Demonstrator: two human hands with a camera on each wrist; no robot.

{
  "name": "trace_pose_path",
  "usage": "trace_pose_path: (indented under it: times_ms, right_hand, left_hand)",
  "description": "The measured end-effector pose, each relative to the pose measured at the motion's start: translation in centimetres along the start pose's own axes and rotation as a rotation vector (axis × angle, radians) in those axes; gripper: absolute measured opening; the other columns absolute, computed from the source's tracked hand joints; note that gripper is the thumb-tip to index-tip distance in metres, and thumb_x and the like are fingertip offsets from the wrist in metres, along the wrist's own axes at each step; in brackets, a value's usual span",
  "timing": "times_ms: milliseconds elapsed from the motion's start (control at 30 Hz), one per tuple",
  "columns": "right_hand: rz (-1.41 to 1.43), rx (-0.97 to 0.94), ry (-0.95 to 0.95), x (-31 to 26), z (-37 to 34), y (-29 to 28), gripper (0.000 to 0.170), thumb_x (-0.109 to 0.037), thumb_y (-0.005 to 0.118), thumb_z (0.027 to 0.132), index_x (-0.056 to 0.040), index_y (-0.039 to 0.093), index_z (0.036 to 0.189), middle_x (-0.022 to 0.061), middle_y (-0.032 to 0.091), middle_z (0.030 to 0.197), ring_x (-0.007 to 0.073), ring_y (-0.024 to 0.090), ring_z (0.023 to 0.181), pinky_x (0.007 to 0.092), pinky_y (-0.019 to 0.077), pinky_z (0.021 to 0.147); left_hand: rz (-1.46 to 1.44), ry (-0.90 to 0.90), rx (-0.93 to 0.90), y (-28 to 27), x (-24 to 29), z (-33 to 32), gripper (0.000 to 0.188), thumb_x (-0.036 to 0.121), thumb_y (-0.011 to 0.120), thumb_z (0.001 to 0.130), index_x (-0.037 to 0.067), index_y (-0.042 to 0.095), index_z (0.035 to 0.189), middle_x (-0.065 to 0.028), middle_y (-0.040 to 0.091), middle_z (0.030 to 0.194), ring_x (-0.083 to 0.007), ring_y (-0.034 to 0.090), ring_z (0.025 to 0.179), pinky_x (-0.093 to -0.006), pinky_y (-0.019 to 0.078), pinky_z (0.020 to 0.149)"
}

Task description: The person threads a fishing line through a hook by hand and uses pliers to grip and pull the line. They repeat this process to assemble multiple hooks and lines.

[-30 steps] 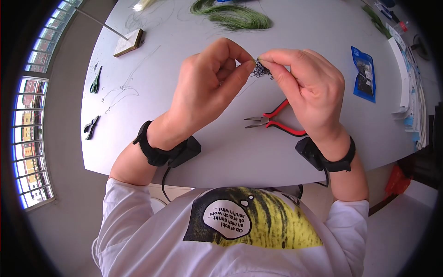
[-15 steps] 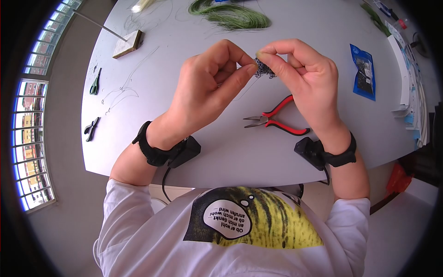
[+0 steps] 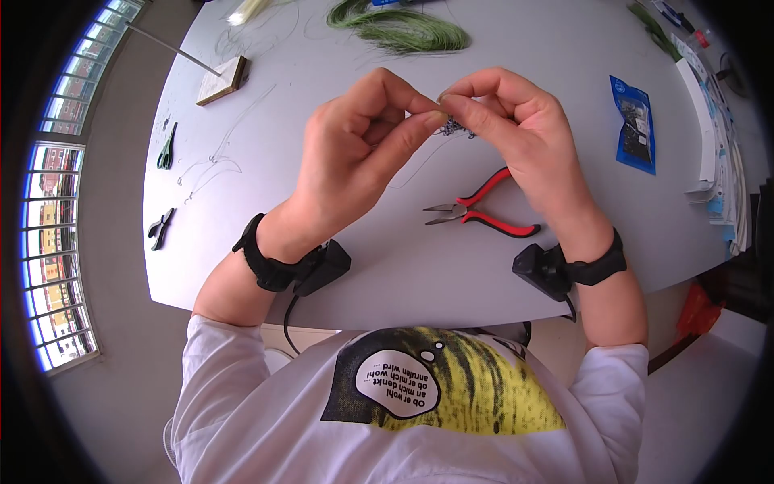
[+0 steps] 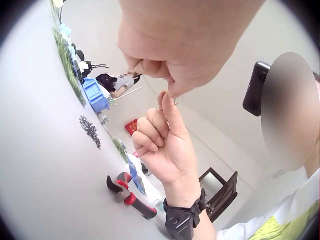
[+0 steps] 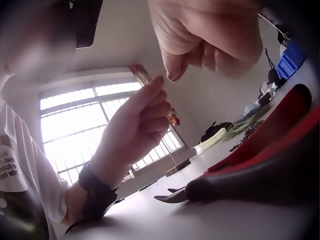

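In the head view my left hand (image 3: 351, 145) and right hand (image 3: 520, 125) meet at the fingertips above the table. Both pinch with thumb and forefinger, the other fingers curled. A tiny curved metal hook (image 4: 176, 102) shows at the meeting fingertips in the left wrist view; the fingers mostly hide it. A thin line (image 3: 413, 171) hangs in a curve below the hands. Which hand pinches hook or line I cannot tell for certain. Behind the fingertips a pile of small dark hooks (image 4: 90, 131) lies on the table. Red-handled pliers (image 3: 476, 211) lie spread below the right hand.
Green strands (image 3: 403, 31) lie at the back. At left are a wooden block (image 3: 219, 82) with a rod, green-handled snips (image 3: 167, 149), black snips (image 3: 161, 229) and loose thin lines (image 3: 214, 161). A blue packet (image 3: 634, 125) and stacked papers (image 3: 713, 153) are at right.
My right hand has moved left, and its fingertips now touch those of the left hand. The left hand has barely moved. More of the hanging line shows below the hands.
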State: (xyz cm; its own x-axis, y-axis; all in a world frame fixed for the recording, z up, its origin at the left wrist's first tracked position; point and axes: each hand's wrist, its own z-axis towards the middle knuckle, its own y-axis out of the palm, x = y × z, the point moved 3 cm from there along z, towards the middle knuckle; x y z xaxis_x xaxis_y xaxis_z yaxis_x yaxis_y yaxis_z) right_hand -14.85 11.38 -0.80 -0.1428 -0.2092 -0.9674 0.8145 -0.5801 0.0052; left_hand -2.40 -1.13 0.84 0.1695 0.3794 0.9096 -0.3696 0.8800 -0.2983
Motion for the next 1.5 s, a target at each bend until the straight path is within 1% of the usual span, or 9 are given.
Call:
trace_pose_path:
  times_ms: [233,267,633,1000,1100,1167,1300,1367,1500]
  right_hand:
    - [0.191,-0.039,0.218,-0.1,-0.6,1.1,0.012,-0.012,0.067,0.090,-0.0014,0.067,0.094,-0.0069,0.056,0.064,-0.0015,0.040,0.059,0.0173,0.0294,0.054]
    - [0.193,-0.036,0.172,0.2,-0.7,1.3,0.010,-0.012,0.067,0.090,-0.0018,0.067,0.092,-0.0074,0.054,0.062,-0.0014,0.039,0.058,0.0179,0.0287,0.053]
    - [-0.157,0.006,-0.080,-0.9,-1.4,1.6,0.012,-0.008,0.068,0.085,-0.0045,0.061,0.076,-0.0086,0.037,0.048,0.0003,0.028,0.047,0.0225,0.0221,0.046]
    - [-0.704,0.146,-0.580,-3.7,-1.4,0.8,0.010,-0.005,0.073,0.078,-0.0097,0.065,0.081,0.0020,0.061,0.063,0.0158,0.052,0.050,0.0282,0.0407,0.047]
    - [-0.716,0.151,-0.554,-3.9,-1.3,0.5,0.010,-0.004,0.073,0.079,-0.0089,0.067,0.085,0.0027,0.063,0.065,0.0161,0.056,0.053,0.0280,0.0430,0.049]
    - [-0.692,0.154,-0.544,-3.7,-1.2,0.4,0.010,-0.004,0.073,0.079,-0.0082,0.067,0.085,0.0031,0.063,0.066,0.0162,0.057,0.054,0.0277,0.0441,0.050]
    - [-0.637,0.150,-0.515,-3.5,-1.0,0.2,0.009,-0.002,0.072,0.081,-0.0062,0.067,0.087,0.0044,0.063,0.067,0.0149,0.060,0.056,0.0259,0.0458,0.051]
    - [-0.607,0.152,-0.479,-3.4,-1.0,0.1,0.009,-0.003,0.072,0.081,-0.0061,0.067,0.087,0.0048,0.064,0.068,0.0137,0.060,0.056,0.0249,0.0457,0.051]
    - [-0.557,0.164,-0.435,-3.1,-0.8,-0.1,0.007,-0.005,0.073,0.083,-0.0061,0.068,0.088,0.0031,0.058,0.060,0.0085,0.053,0.052,0.0219,0.0410,0.049]
  left_hand:
    - [-0.112,0.085,0.089,0.2,0.0,0.3,0.007,0.001,0.062,0.094,-0.002,0.056,0.096,-0.0017,0.064,0.082,-0.0004,0.053,0.072,-0.0149,0.0411,0.062]
    - [-0.131,0.121,0.137,0.1,-0.1,0.3,0.008,0.001,0.063,0.093,-0.002,0.056,0.094,-0.0003,0.062,0.073,-0.0001,0.051,0.065,-0.0154,0.0396,0.055]
    - [-0.055,0.114,0.179,-0.3,-0.4,0.3,0.007,0.000,0.063,0.092,-0.002,0.056,0.092,0.0007,0.061,0.071,0.0014,0.047,0.062,-0.0157,0.0364,0.052]
    - [0.122,0.192,0.192,-0.4,-1.0,0.5,0.007,-0.002,0.067,0.087,0.001,0.061,0.088,0.0045,0.040,0.056,-0.0026,0.032,0.051,-0.0213,0.0269,0.046]
    - [0.164,0.123,0.172,-0.5,-0.3,0.3,0.008,-0.002,0.068,0.085,0.001,0.062,0.088,0.0035,0.038,0.055,-0.0038,0.032,0.051,-0.0221,0.0278,0.046]
    - [0.245,0.053,0.069,-0.5,0.0,0.3,0.003,-0.003,0.063,0.092,-0.002,0.059,0.093,0.0025,0.061,0.073,0.0029,0.045,0.062,-0.0135,0.0323,0.053]
    - [0.248,0.047,0.058,-0.3,-0.2,0.3,0.003,-0.003,0.063,0.092,-0.002,0.060,0.093,0.0029,0.061,0.072,0.0029,0.044,0.061,-0.0138,0.0316,0.052]
    - [0.168,0.078,0.135,-0.1,-0.3,0.4,0.007,0.000,0.070,0.085,0.001,0.063,0.087,0.0033,0.039,0.054,-0.0043,0.033,0.050,-0.0218,0.0294,0.046]
    - [0.169,0.104,0.121,0.0,-0.1,0.3,0.007,0.000,0.070,0.085,0.001,0.064,0.087,0.0026,0.043,0.054,-0.0040,0.037,0.050,-0.0214,0.0318,0.047]
